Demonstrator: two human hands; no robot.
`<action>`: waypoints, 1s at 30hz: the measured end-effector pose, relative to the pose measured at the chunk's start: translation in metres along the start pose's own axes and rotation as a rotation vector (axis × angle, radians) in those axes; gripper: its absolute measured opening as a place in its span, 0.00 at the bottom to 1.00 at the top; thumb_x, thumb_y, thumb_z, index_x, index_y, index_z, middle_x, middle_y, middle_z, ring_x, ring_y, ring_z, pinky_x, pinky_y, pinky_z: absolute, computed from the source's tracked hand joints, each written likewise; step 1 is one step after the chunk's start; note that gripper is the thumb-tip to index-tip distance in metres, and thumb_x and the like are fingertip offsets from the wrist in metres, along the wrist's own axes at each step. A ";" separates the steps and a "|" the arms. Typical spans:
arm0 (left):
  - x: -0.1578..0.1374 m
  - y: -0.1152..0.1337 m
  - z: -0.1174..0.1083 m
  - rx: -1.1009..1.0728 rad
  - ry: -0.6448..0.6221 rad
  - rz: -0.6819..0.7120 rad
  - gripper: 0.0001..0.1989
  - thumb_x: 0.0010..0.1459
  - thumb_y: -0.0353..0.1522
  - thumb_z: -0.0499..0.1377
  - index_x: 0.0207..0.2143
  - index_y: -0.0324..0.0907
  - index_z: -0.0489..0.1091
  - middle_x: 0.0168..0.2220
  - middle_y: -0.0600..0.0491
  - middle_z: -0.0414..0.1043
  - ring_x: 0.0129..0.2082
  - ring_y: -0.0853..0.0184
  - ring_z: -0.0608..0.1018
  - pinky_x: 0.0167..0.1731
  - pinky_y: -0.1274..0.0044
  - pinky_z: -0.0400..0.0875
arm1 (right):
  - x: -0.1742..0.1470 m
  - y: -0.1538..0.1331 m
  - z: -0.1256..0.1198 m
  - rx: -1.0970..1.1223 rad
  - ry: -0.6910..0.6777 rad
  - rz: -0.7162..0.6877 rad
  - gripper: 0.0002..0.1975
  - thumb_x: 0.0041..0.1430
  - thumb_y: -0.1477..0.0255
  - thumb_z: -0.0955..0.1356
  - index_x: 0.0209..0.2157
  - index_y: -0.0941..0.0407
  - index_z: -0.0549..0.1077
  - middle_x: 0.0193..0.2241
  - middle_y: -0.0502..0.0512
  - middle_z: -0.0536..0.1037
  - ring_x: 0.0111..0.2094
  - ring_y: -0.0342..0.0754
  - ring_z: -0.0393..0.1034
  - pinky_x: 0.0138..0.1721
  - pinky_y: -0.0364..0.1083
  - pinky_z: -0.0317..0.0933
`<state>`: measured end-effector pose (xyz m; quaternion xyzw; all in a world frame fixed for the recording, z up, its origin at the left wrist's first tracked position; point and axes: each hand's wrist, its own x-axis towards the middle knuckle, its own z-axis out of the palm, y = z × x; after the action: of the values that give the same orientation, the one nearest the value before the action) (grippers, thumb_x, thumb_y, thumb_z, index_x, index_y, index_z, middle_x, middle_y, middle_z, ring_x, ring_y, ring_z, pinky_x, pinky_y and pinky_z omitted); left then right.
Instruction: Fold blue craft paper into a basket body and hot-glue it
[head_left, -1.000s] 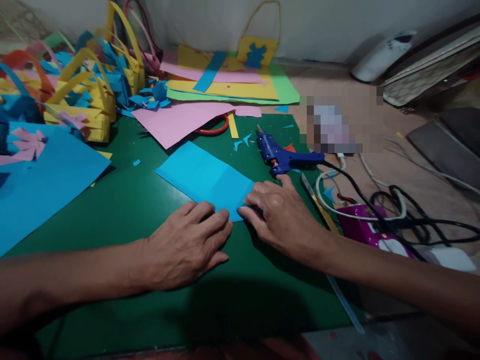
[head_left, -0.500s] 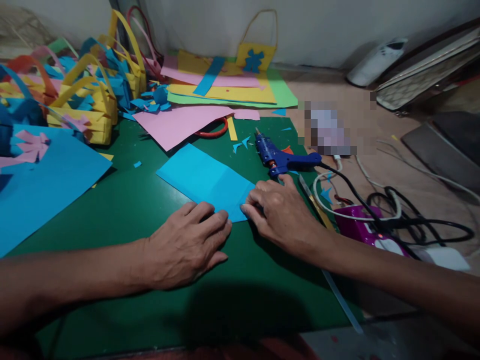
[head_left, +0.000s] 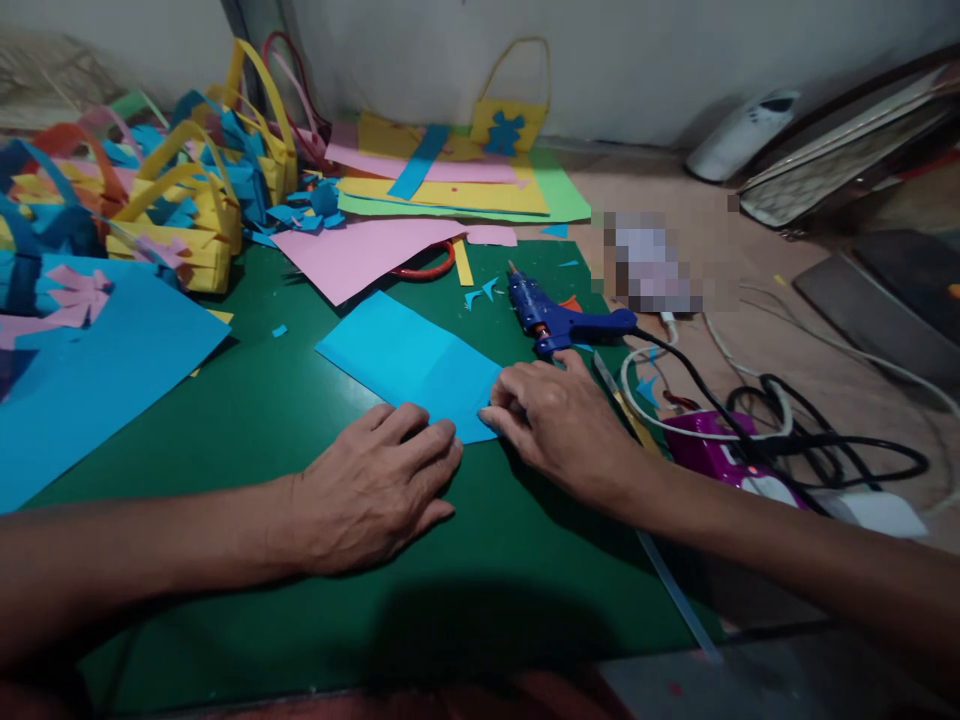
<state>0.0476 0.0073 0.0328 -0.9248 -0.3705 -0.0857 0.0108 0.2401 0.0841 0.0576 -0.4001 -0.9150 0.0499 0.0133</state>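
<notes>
Hands (head_left: 382,480) low, knuckles up, at blue paper (head_left: 409,350)

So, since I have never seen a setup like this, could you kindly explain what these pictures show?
There is no machine here: a person works with two bare hands, filmed by one head-worn camera looking forward and down. On the green tabletop lies bright blue paper. The left hand rests at its near edge; the right hand has its fingers at the right end, though I cannot tell whether they pinch or only press. Beyond lie a blue glue gun and a pink sheet with a red handle poking out beneath. Paper baskets stand at the left.
</notes>
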 end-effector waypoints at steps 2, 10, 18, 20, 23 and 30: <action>0.000 0.000 0.000 0.000 0.001 0.000 0.18 0.62 0.39 0.49 0.49 0.36 0.61 0.47 0.46 0.65 0.42 0.58 0.66 0.36 0.67 0.61 | -0.001 0.001 0.003 -0.046 0.061 -0.067 0.06 0.57 0.73 0.64 0.27 0.58 0.69 0.23 0.50 0.71 0.26 0.45 0.58 0.38 0.48 0.46; 0.000 0.000 0.001 -0.004 0.011 -0.004 0.18 0.61 0.39 0.49 0.48 0.36 0.63 0.45 0.46 0.66 0.40 0.59 0.67 0.36 0.67 0.64 | -0.015 -0.004 0.007 -0.362 0.222 -0.453 0.11 0.56 0.80 0.60 0.28 0.61 0.72 0.25 0.59 0.71 0.30 0.50 0.57 0.33 0.48 0.50; -0.003 -0.003 0.006 -0.054 0.221 0.049 0.11 0.61 0.31 0.50 0.37 0.34 0.70 0.42 0.46 0.72 0.39 0.62 0.69 0.40 0.70 0.68 | -0.031 -0.015 0.009 -0.498 0.121 -0.479 0.12 0.55 0.82 0.60 0.33 0.64 0.74 0.30 0.61 0.70 0.33 0.52 0.60 0.42 0.56 0.50; -0.004 -0.003 0.007 -0.064 0.237 0.046 0.10 0.61 0.31 0.50 0.36 0.35 0.70 0.42 0.46 0.72 0.39 0.63 0.69 0.39 0.71 0.68 | -0.030 -0.016 0.009 -0.520 0.106 -0.482 0.11 0.54 0.82 0.61 0.31 0.64 0.74 0.29 0.61 0.70 0.32 0.52 0.60 0.41 0.56 0.50; -0.002 -0.003 0.005 -0.048 0.142 0.025 0.13 0.62 0.35 0.50 0.41 0.36 0.68 0.42 0.46 0.70 0.39 0.61 0.68 0.38 0.70 0.67 | -0.030 -0.019 0.010 -0.556 0.084 -0.480 0.10 0.52 0.82 0.62 0.30 0.63 0.75 0.29 0.61 0.70 0.32 0.52 0.60 0.40 0.56 0.51; 0.004 0.000 0.003 0.005 -0.019 -0.005 0.27 0.60 0.49 0.44 0.53 0.40 0.59 0.46 0.44 0.64 0.38 0.59 0.65 0.35 0.67 0.63 | -0.032 -0.025 0.007 -0.620 0.061 -0.462 0.08 0.50 0.81 0.63 0.31 0.63 0.74 0.28 0.60 0.69 0.32 0.51 0.62 0.42 0.56 0.53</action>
<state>0.0504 0.0100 0.0308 -0.9247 -0.3729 -0.0759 0.0097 0.2431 0.0438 0.0536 -0.1698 -0.9519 -0.2452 -0.0699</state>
